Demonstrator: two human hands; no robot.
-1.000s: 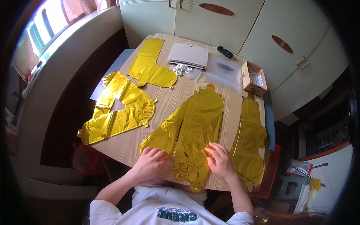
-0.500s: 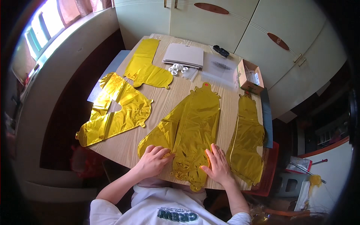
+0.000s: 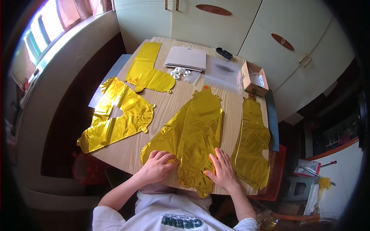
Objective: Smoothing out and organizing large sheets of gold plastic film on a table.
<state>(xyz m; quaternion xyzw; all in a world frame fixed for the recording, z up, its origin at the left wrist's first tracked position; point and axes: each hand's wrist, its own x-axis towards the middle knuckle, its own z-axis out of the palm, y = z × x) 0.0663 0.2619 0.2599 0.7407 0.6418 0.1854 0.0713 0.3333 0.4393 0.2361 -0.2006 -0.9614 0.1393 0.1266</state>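
Note:
A flat, uninflated gold foil balloon [image 3: 197, 127] lies in front of me, with a red spot at its far tip and small tabs along its edges. My left hand [image 3: 158, 166] is at its near left edge, fingers curled and closed on the foil there. Stretched out and apart, the fingers of my right hand [image 3: 223, 168] rest flat on the balloon's right edge. Further left lies a second gold foil balloon [image 3: 133, 113] with a gap in its middle. An L-shaped one [image 3: 148, 73] is behind it, and another folded one [image 3: 251, 142] lies to the right.
Toward the back of the wooden table [image 3: 163, 109] are stacked grey cards [image 3: 185, 57], white ribbon rolls [image 3: 179, 72], clear straws [image 3: 193, 77], clear plastic bags [image 3: 223, 73] and a black device [image 3: 224, 53]. An open cardboard box [image 3: 254, 80] stands at the back right. Cabinets [image 3: 216, 25] rise behind.
The whole view has shifted slightly, with the table's things a little further left. Both hands keep nearly the same places on the balloon.

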